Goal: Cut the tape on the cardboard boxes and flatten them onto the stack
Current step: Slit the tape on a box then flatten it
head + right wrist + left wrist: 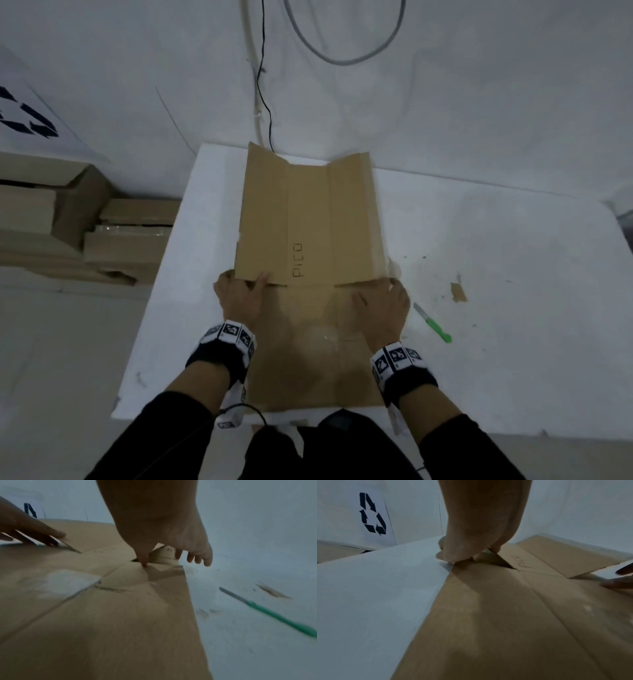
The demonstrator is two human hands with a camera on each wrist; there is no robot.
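A flattened brown cardboard box point(308, 212) marked "PICO" lies lengthwise on the white table point(479, 240). My left hand point(239, 296) pinches the near left corner of the box's far flap, thumb on top and fingers underneath; in the left wrist view the left hand point(476, 536) holds that flap corner point(496, 557) slightly lifted. My right hand point(390, 301) holds the far flap's right corner. In the right wrist view the right hand point(163, 527) has its thumb on the crease and its fingers point(197, 558) curled past the box's edge, with the raised flap corner point(164, 553) between them.
A green-handled knife point(433, 323) lies on the table just right of my right hand, also seen as the knife point(274, 615). A cardboard scrap point(459, 293) lies beyond it. Flattened and folded boxes are stacked point(102, 236) on the floor at the left, under a recycling sign point(372, 513).
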